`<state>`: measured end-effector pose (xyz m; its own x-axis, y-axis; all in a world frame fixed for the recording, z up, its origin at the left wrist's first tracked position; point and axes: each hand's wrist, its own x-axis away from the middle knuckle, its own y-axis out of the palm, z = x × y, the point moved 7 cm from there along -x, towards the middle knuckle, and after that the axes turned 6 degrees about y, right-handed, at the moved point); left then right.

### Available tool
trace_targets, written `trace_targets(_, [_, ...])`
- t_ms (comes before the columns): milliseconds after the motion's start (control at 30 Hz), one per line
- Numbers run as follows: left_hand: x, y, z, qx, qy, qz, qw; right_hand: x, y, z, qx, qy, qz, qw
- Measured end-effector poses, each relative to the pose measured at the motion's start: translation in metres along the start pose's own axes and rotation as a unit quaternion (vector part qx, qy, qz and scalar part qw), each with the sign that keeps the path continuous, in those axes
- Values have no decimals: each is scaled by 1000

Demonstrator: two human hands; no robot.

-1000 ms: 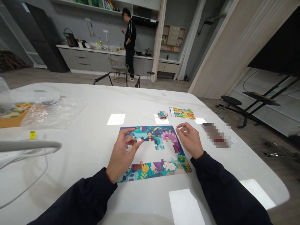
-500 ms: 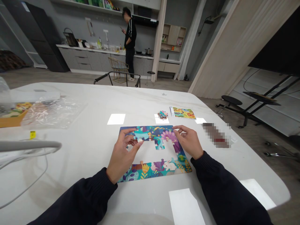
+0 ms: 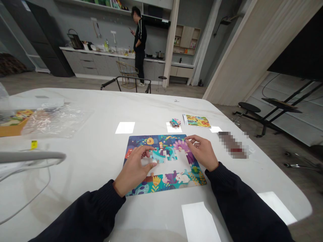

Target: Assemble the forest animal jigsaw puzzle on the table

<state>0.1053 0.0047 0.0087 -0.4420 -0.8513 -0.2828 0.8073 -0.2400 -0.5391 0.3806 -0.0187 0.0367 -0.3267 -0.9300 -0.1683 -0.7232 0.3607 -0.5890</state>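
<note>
A jigsaw puzzle [image 3: 164,143] of bright jungle animals lies on the white table, part assembled, with a gap near its lower middle showing the tabletop. My left hand [image 3: 133,171] is shut on a teal puzzle piece [image 3: 157,156], pinching it over the gap against the neighbouring pieces. My right hand [image 3: 203,151] rests on the puzzle's upper right edge, fingertips touching the purple peacock area and holding nothing. Beyond the puzzle lie a small pile of loose pieces [image 3: 175,123] and a printed picture card [image 3: 196,121].
A clear plastic bag [image 3: 55,122] and a cardboard box [image 3: 15,117] lie at the table's left, near a white cable [image 3: 32,191]. A blurred object [image 3: 233,145] sits at the right edge. A person [image 3: 140,47] stands by the far counter.
The teal piece has moved down and right with my left hand, now sitting in the puzzle's middle. My right hand has come down onto the puzzle's edge.
</note>
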Motion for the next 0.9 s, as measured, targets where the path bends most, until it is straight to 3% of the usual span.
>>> trace_targets(133, [2, 3, -1, -46, 4, -27, 999, 0, 1, 1, 4, -3, -3, 1000])
trace_targets(400, [0, -1, 10, -143, 7, -30, 989, 0, 3, 2, 5, 1, -11, 1000])
trace_targets(900, [1, 2, 8, -172, 31, -31, 984, 0, 5, 2, 15, -9, -19, 1000])
